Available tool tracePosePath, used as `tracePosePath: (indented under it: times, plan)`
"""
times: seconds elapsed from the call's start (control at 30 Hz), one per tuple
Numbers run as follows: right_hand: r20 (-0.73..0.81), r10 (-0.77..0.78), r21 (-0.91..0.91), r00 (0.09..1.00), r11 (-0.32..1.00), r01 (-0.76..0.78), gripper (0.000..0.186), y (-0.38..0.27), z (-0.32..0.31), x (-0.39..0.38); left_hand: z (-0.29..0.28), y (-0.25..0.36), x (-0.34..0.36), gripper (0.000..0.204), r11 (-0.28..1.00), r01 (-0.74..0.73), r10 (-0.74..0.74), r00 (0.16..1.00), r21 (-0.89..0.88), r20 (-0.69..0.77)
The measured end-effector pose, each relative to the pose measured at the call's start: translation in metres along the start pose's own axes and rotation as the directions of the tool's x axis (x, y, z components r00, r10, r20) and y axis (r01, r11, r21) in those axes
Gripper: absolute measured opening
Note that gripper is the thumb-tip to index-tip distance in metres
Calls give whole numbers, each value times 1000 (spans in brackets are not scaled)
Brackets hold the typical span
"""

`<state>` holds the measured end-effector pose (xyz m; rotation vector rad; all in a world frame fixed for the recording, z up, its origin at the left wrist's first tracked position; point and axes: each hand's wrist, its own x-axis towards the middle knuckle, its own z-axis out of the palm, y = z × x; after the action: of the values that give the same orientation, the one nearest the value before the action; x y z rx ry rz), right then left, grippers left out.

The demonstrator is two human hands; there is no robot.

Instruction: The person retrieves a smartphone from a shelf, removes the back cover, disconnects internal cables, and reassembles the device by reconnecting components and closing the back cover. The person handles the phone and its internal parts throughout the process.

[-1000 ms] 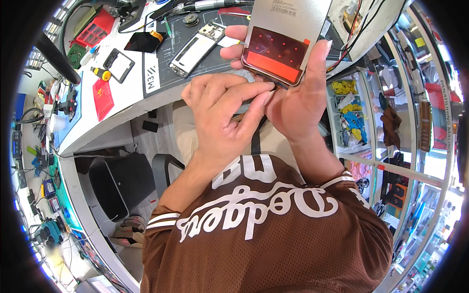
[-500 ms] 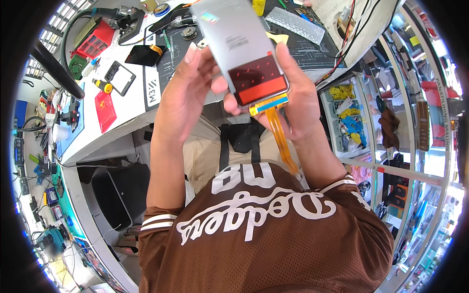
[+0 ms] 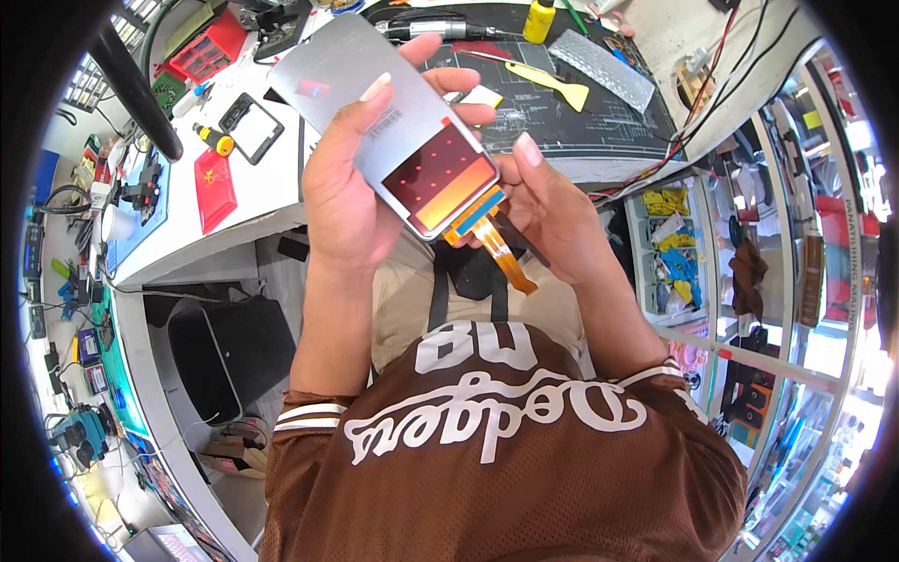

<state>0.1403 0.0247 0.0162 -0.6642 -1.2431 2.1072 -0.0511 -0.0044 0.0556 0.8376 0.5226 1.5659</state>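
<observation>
My left hand (image 3: 351,192) is closed around a phone screen (image 3: 405,122), thumb across its silvery back and fingers wrapped over the far edge. The screen is tilted, its top to the upper left. A dark red and orange area covers the lower part of its back. From the bottom edge an orange flex cable (image 3: 510,268) with a blue strip hangs over my lap. My right hand (image 3: 562,220) is at the lower right corner, its curled fingers at the screen's edge and behind the cable, thumb raised off it. A dark strip lies by the right palm.
On the white bench lie a red flat packet (image 3: 215,192), a phone frame (image 3: 253,128) and a yellow-black screwdriver (image 3: 214,140). A black mat (image 3: 524,126) bears a yellow scraper (image 3: 554,86), bubble wrap (image 3: 601,70) and a yellow bottle (image 3: 538,21). A dark lamp arm juts in at upper left.
The screen has come down and left, leaning further to the left. My left hand has closed around it from the side; the right has shifted lower, to the bottom corner and cable.
</observation>
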Motion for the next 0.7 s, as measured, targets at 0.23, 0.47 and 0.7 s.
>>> tracePosePath:
  times: [0.23,0.47,0.7]
  plan:
    - [-112,-165,-304,980,945,124,58,-2,-19,-7,-35,16,-16,64,991,-38,67,971,130,-228]
    - [43,-152,-325,987,932,158,47,9,14,9,-30,9,-21,65,964,-76,134,966,254,-219]
    - [33,118,-45,992,992,-117,29,3,8,28,-26,5,-23,67,967,-104,154,966,231,-209]
